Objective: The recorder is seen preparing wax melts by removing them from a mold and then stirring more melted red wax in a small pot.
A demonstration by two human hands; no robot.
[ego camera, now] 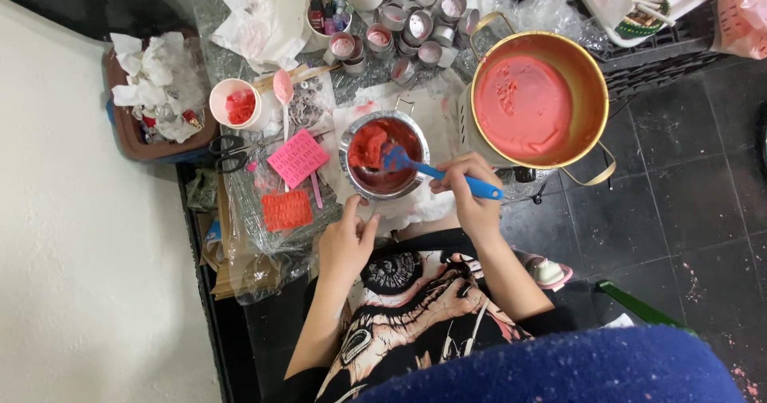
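— How far along are you with the red stuff?

— Judging by the small round steel bowl [384, 157], about midway: a soft red lump sits on the far-left side of the bowl's inside, while the rest has gone to a darker, glossy liquid coating the walls. So part looks melted or mixed, part is still a clump you have to work in.

— And your hands?

— Your right hand [471, 191] is closed around the handle of the blue silicone spatula [435, 171], whose blade dips into the bowl beside the lump. Your left hand [347, 239] rests at the bowl's near rim, fingers curled loosely, steadying it; whether it truly pinches the rim, I cannot tell.

— What else stands round the bowl?

— Right of the bowl, the large brass-coloured pot [537, 99] holds a paler pink, opaque mass. Left of the bowl lie a pink silicone mould [297, 157] and an orange one [287, 210], with small metal tins [415, 23] clustered beyond it.
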